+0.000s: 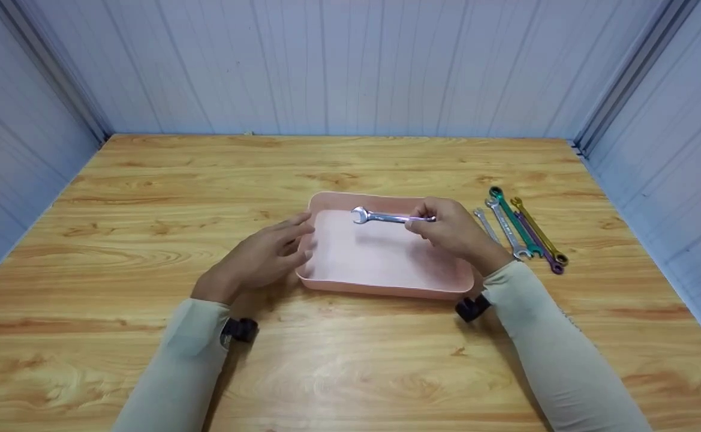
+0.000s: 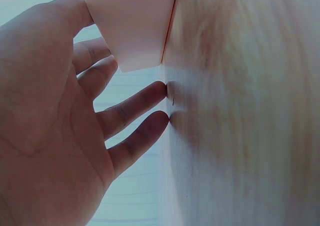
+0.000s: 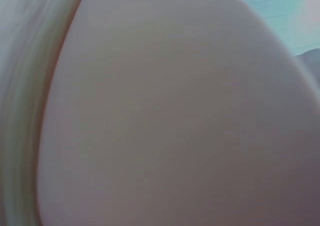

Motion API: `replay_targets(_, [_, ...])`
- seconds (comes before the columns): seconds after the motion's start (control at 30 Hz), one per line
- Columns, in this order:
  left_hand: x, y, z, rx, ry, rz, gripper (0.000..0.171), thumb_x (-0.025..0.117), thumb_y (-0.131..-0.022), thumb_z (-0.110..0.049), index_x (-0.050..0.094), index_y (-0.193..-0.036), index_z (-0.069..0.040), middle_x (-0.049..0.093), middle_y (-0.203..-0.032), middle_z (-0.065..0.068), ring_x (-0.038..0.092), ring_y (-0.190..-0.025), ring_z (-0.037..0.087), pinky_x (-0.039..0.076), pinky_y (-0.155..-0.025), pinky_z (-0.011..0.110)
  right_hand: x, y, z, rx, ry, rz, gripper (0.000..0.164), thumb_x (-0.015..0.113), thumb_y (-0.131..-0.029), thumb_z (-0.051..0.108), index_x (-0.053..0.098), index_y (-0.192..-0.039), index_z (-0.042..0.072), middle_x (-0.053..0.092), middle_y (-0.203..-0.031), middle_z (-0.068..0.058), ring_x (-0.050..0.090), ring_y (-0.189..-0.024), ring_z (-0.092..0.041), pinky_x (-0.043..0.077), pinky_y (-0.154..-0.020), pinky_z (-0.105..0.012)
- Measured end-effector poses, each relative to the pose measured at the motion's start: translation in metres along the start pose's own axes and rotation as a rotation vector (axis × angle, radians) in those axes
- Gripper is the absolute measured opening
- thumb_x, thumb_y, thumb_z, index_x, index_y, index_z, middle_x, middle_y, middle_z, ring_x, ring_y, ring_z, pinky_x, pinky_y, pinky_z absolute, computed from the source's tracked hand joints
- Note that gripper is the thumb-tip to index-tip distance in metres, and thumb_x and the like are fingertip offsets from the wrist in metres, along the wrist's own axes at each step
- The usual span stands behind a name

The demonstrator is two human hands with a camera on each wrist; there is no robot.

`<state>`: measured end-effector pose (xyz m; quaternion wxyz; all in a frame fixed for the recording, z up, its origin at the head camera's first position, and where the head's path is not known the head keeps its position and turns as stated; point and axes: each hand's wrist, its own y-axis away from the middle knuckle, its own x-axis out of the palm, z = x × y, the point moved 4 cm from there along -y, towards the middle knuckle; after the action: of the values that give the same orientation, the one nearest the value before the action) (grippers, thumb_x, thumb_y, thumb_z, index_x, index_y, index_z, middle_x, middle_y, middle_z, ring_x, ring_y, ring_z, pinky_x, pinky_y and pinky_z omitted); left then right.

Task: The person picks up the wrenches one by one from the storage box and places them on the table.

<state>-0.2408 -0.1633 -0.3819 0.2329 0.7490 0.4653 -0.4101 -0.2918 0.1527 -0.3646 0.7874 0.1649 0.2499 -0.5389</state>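
A pink rectangular tray (image 1: 362, 264) lies on the table, holding nothing that I can see. Over it my right hand (image 1: 446, 228) pinches a silver combination wrench (image 1: 389, 218) near one end, its open jaw pointing left. At the tray's left side is my left hand (image 1: 266, 258), fingers spread and loosely bent. The left wrist view shows the left hand (image 2: 55, 116) at a corner of the tray (image 2: 132, 26), with two fingertips down at the tabletop. The tray's wall (image 3: 165, 111) fills the right wrist view, hiding the right hand and wrench there.
Right of the tray lie several more wrenches: a small silver one (image 1: 486, 224), a larger silver one (image 1: 507, 228), a green one (image 1: 515, 219), a purple one (image 1: 540, 243) and a gold one (image 1: 539, 230). Pale panel walls (image 1: 350, 66) border the wooden table (image 1: 164, 198).
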Motion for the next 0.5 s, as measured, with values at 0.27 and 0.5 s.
replay_targets(0.27, [0.000,0.001,-0.001,0.005,0.016,0.001,0.055,0.054,-0.103,-0.037,0.046,-0.152,-0.014,0.026,-0.163,-0.005,0.028,-0.147,0.019,0.030,-0.115,0.047,-0.004,-0.001,-0.001,0.048,-0.156,-0.021,0.019,0.064,-0.099,0.022,0.064,-0.097,0.004,0.056,-0.076,-0.008,0.049,-0.062,-0.017,0.042,-0.056,-0.027])
replay_targets(0.5, [0.000,0.001,-0.001,0.007,0.015,0.000,0.054,0.054,-0.103,-0.036,0.045,-0.152,-0.013,0.026,-0.164,-0.004,0.028,-0.147,0.019,0.030,-0.115,0.047,-0.012,-0.002,-0.005,0.048,-0.378,-0.040,0.021,0.060,-0.101,0.018,0.063,-0.092,-0.001,0.051,-0.070,-0.008,0.045,-0.059,-0.015,0.041,-0.054,-0.026])
